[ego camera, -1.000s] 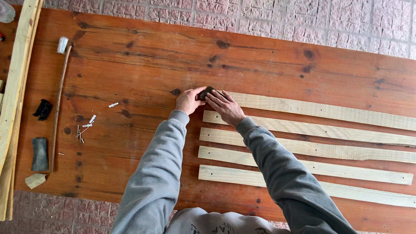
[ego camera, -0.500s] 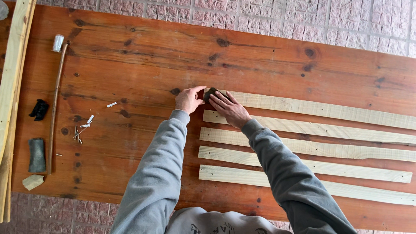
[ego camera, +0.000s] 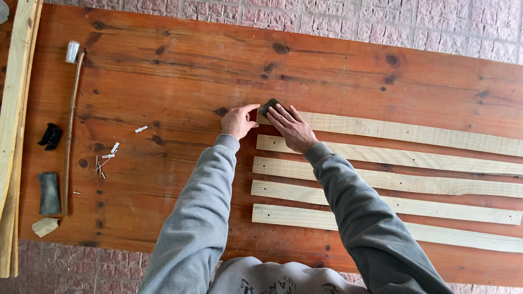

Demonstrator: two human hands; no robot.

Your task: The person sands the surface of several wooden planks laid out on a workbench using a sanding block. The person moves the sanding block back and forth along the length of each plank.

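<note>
My right hand (ego camera: 294,129) presses a small dark sanding block (ego camera: 269,104) flat onto the left end of the farthest pale wooden slat (ego camera: 414,132). My left hand (ego camera: 238,120) rests on the reddish wooden table (ego camera: 180,71) just left of that slat's end, thumb pointing toward the block, fingers curled. Several more pale slats (ego camera: 392,179) lie parallel below it, running to the right. Both arms wear grey sleeves.
At the left lie a thin brown stick (ego camera: 71,130) with a small silver roll (ego camera: 72,51) at its top, a black clump (ego camera: 51,136), a dark grey block (ego camera: 49,193), a pale scrap (ego camera: 43,226), scattered nails and white plugs (ego camera: 106,160). Long pale boards (ego camera: 13,109) run along the left edge. Brick paving surrounds the table.
My right hand and the sanding block have shifted slightly right and farther along the top slat's end. The left hand has stayed beside the slat.
</note>
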